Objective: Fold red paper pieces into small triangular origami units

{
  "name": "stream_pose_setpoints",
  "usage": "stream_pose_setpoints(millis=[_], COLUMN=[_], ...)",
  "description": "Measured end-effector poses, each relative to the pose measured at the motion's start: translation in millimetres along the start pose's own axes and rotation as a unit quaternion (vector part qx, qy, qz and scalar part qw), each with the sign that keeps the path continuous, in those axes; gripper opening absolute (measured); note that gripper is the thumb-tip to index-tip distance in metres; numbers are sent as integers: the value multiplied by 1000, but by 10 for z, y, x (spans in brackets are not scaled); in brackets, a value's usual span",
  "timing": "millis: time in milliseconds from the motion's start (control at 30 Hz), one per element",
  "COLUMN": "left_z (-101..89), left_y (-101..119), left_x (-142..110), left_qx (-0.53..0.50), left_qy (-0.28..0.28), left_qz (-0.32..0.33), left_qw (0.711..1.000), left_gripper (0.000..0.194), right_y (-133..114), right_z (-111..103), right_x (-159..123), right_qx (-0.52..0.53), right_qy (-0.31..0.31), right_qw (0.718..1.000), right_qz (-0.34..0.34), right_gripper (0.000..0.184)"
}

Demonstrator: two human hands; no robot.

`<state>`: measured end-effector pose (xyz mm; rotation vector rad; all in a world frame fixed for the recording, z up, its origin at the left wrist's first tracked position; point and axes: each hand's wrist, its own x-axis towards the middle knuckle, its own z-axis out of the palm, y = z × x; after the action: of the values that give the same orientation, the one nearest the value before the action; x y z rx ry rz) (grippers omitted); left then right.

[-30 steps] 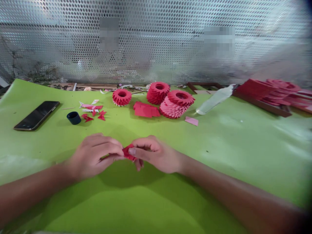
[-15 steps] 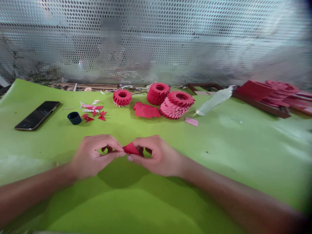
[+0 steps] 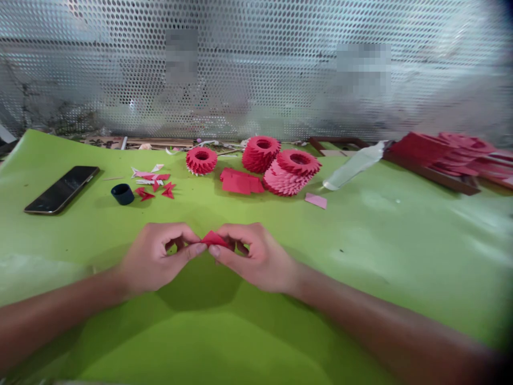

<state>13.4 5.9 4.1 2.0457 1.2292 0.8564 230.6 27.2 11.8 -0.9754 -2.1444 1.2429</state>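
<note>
A small folded piece of red paper (image 3: pixel 214 238) is pinched between both hands above the green table cover (image 3: pixel 256 342). My left hand (image 3: pixel 162 256) grips its left corner between thumb and index finger. On the other side, my right hand (image 3: pixel 252 256) pinches the right part, its thumb lying across the lower edge. Beyond the hands lies a stack of flat red paper slips (image 3: pixel 241 182). Several folded red paper pieces (image 3: pixel 168 190) and white and pink ones (image 3: pixel 150 175) are scattered to the left.
Ring-shaped folded-paper pieces stand at the back: a small red one (image 3: pixel 201 161), a taller red one (image 3: pixel 260 153) and a pink-and-red one (image 3: pixel 292 174). A phone (image 3: pixel 62 190), dark cap (image 3: pixel 122 194), pink slip (image 3: pixel 316 200), whitish bottle (image 3: pixel 352 167) and red paper stacks (image 3: pixel 425 152) surround them.
The red paper now shows as a low triangle with its peak upward, and its folded shape has shifted slightly left. Both thumbs have moved up a little along its lower edge.
</note>
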Motion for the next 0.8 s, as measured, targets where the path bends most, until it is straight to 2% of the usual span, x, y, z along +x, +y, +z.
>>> stream_pose_setpoints(millis=[133, 267, 467, 600, 700, 733, 800], left_z=[0, 3, 2, 12, 8, 4, -7], left_y=[33, 47, 11, 2, -31, -46, -70], left_x=[3, 2, 8, 10, 5, 5, 9], left_qx=[-19, -14, -46, -57, -90, -105, -133], left_qy=[-42, -79, -59, -85, -84, -80, -77], left_qz=[-24, -22, -14, -36, -44, -49, -61], left_qw=[999, 997, 997, 994, 991, 990, 986], left_gripper=[29, 30, 31, 31, 33, 34, 33], right_y=[3, -5, 23, 20, 27, 37, 68], right_z=[18, 21, -15, -6, 7, 9, 7], right_x=[-3, 0, 21, 11, -4, -7, -6], right_qx=[-28, 3, 21, 41, 18, 3, -34], right_qy=[14, 3, -1, -47, -16, 12, 63], right_qw=[1000, 1000, 999, 997, 1000, 999, 991], right_qz=[-6, 15, 48, 42, 1, -30, -113], right_gripper=[29, 27, 35, 35, 21, 16, 21])
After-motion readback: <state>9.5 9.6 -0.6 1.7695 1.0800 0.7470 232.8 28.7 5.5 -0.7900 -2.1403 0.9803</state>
